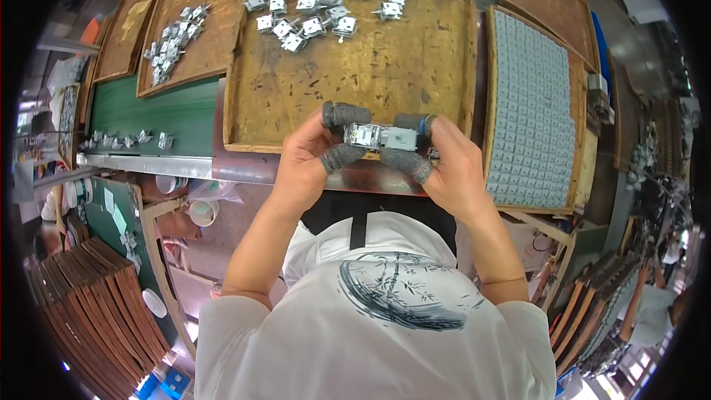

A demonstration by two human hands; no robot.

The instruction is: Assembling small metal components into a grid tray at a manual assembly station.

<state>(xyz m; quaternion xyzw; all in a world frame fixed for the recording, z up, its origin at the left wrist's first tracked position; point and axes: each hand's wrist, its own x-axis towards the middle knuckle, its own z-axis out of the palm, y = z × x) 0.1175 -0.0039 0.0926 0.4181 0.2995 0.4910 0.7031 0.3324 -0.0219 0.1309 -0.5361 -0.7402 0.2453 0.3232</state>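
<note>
Pinching a silver metal mechanism point(364, 135) by its left end, the left hand point(305, 152) has thumb and finger set on opposite edges. The right hand point(455, 167) grips the adjoining grey block point(400, 138) likewise; whether the two are joined cannot be told. The two-sided hold presumably keeps them level and aligned, and the grey finger sleeves point(346, 114) probably guard against metal edges. The mechanism and block lie directly between the hands, over the near edge of a wooden tray point(296, 85). Beyond the fingertips, similar metal units point(312, 27) are grouped toward that tray's far side, seemingly within reach. To the right, grey pieces point(533, 111) stand in close rows, an arrangement likely serving order. To the left, small metal parts point(164, 140) rest on a green surface point(118, 115).
</note>
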